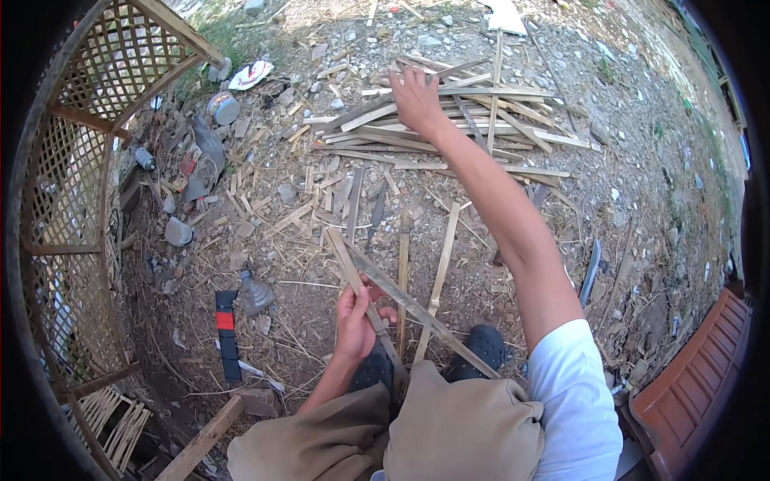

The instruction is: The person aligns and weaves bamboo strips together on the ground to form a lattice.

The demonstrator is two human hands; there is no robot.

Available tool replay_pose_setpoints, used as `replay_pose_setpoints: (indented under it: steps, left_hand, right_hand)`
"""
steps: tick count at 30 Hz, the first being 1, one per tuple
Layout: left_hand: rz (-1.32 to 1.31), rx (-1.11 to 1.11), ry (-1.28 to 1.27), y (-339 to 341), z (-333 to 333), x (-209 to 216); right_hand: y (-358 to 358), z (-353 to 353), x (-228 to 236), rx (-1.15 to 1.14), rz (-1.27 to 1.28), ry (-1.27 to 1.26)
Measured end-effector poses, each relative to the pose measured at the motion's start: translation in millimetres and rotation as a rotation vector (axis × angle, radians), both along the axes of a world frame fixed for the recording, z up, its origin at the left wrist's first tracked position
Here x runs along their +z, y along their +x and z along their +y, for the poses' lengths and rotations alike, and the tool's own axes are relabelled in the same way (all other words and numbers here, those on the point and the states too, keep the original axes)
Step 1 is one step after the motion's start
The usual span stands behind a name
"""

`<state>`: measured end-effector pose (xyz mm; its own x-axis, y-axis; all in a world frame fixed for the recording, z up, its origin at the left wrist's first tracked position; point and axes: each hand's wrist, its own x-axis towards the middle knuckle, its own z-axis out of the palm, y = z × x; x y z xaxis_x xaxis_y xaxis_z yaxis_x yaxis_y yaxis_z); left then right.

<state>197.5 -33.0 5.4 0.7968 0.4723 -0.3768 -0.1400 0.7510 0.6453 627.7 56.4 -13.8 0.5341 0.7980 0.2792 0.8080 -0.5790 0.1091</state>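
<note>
Left hand (355, 321): my grip is closed around two thin bamboo strips (377, 289), low in front of me, just above my dark shoes (485, 346). The strips cross each other and their long ends go up to the left and down to the right over my knee.
Right hand (415, 98): my arm is stretched far forward and the hand lies on the pile of bamboo slats (473, 120) at the far side of the ground. The fingers are bent over one slat, but I cannot tell if they really close on it.
Pile: many flat pale slats, lying across each other, mostly from left to right.
Ground (642, 160): dry earth with stones, chips and short pieces of bamboo everywhere. Some single slats lie upright in the view between the pile and my feet.
Left side: a wooden lattice frame (72, 160) stands at the left edge. Near it are a small round tin (224, 107), a grey stone (178, 232) and a black strip with a red band (226, 321).
Right side: a reddish-brown panel (698, 361) is at the lower right corner, well apart from both hands.
</note>
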Motion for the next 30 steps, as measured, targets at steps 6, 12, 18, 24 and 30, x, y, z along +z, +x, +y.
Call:
replay_pose_setpoints:
  steps: [6, 12, 18, 24, 30]
  left_hand:
    - [0.004, 0.021, 0.084, 25, 16, 7]
    - [-0.043, -0.049, 0.062, 40, -8, 17]
    - [0.024, -0.188, 0.401, 26, -3, -11]
    - [-0.008, -0.167, 0.487, 41, 29, 36]
    - [0.100, -0.184, 0.690, 56, 38, 57]
  right_hand:
    - [-163, -66, 51, 0.324, 1.493, 0.337]
    - [-250, -155, 69, 0.072, 1.820, 0.567]
    - [-252, -190, 66, 0.096, 1.250, 0.615]
    - [-264, -188, 104, -0.028, 1.324, 0.473]
    - [-272, -178, 129, -0.021, 1.260, 0.398]
